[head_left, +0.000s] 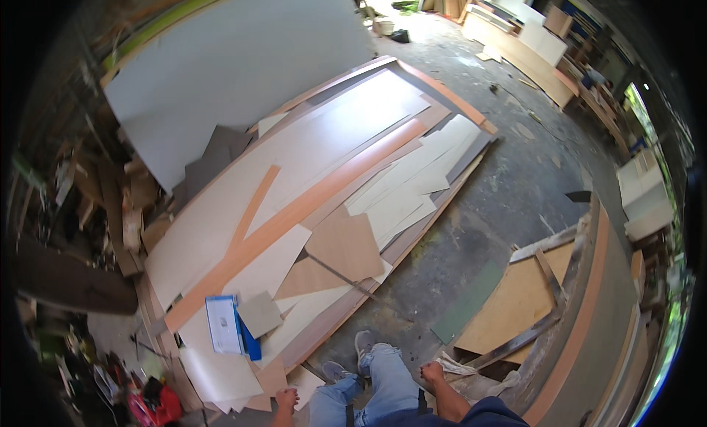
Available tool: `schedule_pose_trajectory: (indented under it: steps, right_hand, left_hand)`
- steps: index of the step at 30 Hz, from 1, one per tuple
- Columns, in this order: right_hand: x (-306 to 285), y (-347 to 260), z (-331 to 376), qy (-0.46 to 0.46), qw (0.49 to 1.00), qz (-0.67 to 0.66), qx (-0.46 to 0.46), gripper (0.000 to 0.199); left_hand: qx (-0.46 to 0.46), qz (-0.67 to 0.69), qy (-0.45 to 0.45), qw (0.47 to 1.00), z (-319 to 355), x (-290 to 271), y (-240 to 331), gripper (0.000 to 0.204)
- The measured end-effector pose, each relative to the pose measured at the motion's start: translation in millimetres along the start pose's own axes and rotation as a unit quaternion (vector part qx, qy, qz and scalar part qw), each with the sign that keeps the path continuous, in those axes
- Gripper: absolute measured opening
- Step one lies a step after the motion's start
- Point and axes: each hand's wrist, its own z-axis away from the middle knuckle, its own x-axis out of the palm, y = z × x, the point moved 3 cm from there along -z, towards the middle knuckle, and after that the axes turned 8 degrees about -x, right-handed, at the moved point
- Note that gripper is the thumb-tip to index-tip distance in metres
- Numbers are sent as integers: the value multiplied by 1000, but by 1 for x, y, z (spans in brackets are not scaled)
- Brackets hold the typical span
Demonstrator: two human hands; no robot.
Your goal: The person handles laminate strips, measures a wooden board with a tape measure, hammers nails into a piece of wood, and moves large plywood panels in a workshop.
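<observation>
My left hand [288,399] hangs low beside my left leg with its fingers curled, near the front edge of a long low stack of sheets [243,206]. To the right of my legs is my right hand [432,371], also curled, close to a crumpled whitish cloth [458,366]; I cannot tell if they touch. I see nothing held in either one. On the stack's near end, a blue-and-white box [224,324] lies beside a small grey-beige square panel [260,314]. Orange-brown strips [254,206], a wood-toned piece [345,239] and white offcuts [398,184] lie farther up.
A large grey-white panel [243,66] leans behind the stack. To my right stands a wooden frame [549,276] with long panels [578,316]. Scrap wood [110,198] and a red object [158,405] crowd the left. A dark concrete floor [501,184] runs between.
</observation>
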Motion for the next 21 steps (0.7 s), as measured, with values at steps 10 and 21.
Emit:
schedule_pose_trajectory:
  steps: [10,21]
  right_hand:
    - [-117,-42,-18,101,976,-192,-11,24]
    - [-365,-46,-118,121,950,-285,50,20]
  left_hand:
    - [154,-218,-56,962,61,86,170,11]
    - [266,-170,-105,943,167,331,375,24]
